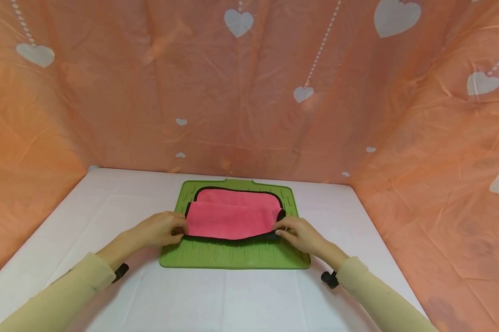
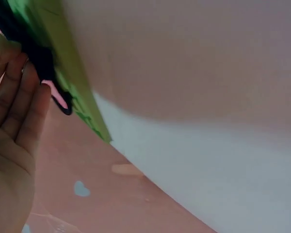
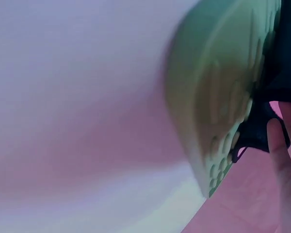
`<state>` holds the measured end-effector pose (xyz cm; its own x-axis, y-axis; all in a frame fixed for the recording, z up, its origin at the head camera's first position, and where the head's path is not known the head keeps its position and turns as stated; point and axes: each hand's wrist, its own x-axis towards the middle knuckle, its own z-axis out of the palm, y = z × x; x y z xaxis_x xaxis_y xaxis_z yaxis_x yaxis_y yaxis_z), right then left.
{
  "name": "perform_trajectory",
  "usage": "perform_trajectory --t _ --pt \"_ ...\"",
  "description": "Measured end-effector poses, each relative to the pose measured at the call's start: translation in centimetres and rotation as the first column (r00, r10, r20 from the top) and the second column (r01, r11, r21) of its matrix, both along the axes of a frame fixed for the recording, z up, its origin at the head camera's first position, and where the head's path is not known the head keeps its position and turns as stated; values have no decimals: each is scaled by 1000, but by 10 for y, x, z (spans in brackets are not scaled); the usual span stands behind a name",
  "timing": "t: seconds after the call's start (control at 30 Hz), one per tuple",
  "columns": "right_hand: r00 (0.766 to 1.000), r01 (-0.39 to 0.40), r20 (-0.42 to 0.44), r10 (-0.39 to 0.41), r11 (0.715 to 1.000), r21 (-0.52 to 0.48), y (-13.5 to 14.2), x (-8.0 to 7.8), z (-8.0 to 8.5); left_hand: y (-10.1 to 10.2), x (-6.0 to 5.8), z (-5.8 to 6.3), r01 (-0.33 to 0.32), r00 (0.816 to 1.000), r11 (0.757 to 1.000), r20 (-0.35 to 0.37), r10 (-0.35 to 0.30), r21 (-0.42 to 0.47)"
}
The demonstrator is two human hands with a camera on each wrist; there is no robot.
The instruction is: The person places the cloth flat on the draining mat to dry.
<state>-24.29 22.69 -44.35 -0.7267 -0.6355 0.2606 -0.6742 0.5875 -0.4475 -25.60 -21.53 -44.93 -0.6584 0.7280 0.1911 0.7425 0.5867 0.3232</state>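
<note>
A pink cloth (image 1: 232, 219) with black edging lies partly folded over itself on a green ridged mat (image 1: 237, 256). My left hand (image 1: 166, 228) pinches the cloth's near left corner between thumb and fingers. At the near right corner, my right hand (image 1: 299, 234) pinches the edge in the same way. The left wrist view shows the left fingers (image 2: 26, 92) against the black border (image 2: 39, 58). In the right wrist view, the right fingers (image 3: 281, 141) touch the dark underside (image 3: 286, 63) of the cloth, and much of that hand is out of frame.
The mat rests on a white-covered table (image 1: 216, 299). Behind and at both sides hangs an orange sheet (image 1: 232, 115) printed with white hearts. A black wrist strap piece (image 1: 329, 279) shows at the right wrist, another (image 1: 120, 272) at the left.
</note>
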Motion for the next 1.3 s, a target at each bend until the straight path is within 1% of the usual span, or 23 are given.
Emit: perform_trajectory --t 0.13,0.2,0.4,0.57,0.7,0.83,0.97,1.13,1.3 --pt "1000 -17 -17 17 1000 6 10 6 -5 3 10 3 15 998 1000 61 -15 11" --pt "999 -34 -38 35 999 13 14 9 -7 6 16 4 25 997 1000 73 -26 12" --pt "994 -65 -78 70 996 62 22 17 -11 11 34 6 54 995 999 84 -54 6" --pt "986 -112 -115 121 990 84 25 23 -14 14 43 6 80 994 997 78 -81 16" --pt "982 -134 -117 146 985 107 25 29 -15 14 47 5 66 993 998 95 -66 6" --pt "986 -119 -94 134 981 150 23 35 -14 13 49 2 61 990 998 128 -62 10" --pt "988 -116 -82 132 978 172 21 38 -12 13 50 -2 71 988 997 135 -72 12" --pt "990 -110 -65 122 980 169 22 40 -13 12 50 -2 66 986 998 150 -66 0" --pt "992 -102 -53 112 983 151 23 41 -15 12 50 -1 77 984 997 159 -77 11"
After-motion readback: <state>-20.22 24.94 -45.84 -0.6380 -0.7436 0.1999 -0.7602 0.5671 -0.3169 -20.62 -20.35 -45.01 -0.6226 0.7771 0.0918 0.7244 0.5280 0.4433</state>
